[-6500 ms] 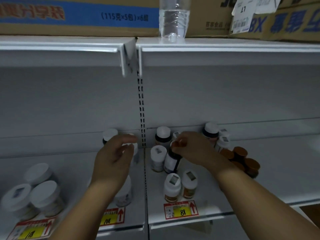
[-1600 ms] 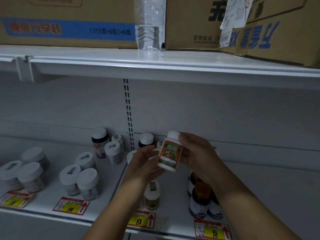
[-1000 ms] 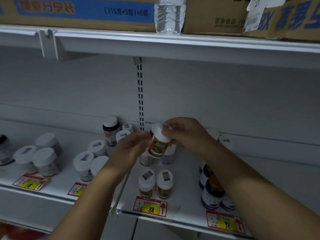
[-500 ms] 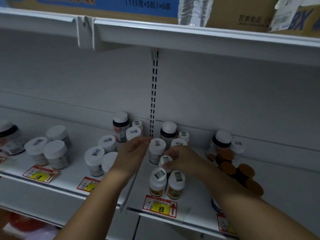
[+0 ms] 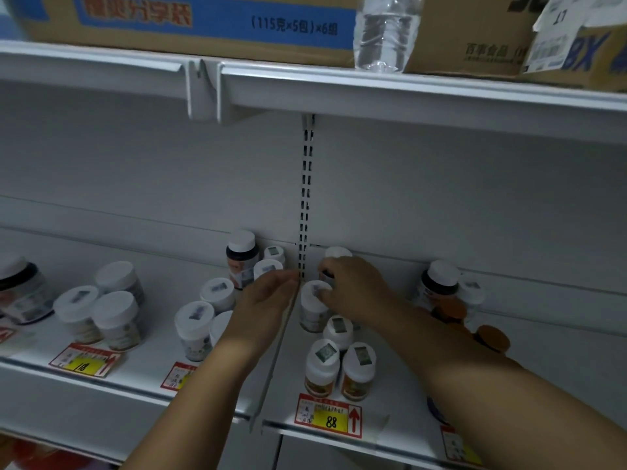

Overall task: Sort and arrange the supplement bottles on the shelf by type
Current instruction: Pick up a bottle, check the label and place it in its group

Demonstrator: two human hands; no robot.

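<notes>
- The right hand (image 5: 353,290) has its fingers curled on the cap of a white-capped bottle (image 5: 314,308) at the back of the shelf (image 5: 400,391), behind three like it.
- The left hand (image 5: 268,300) hovers beside it, fingers straight and together, holding nothing.
- The bottle is probably light, rigid, smooth plastic; grip it round the cap or body.

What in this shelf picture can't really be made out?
- Head view: bottle labels, too small and blurred to read.
- Dark bottle at the back, mostly hidden behind the right hand.
- Price tag at lower right, covered by the right forearm.
- Cardboard boxes, cut off by the top edge.
</notes>
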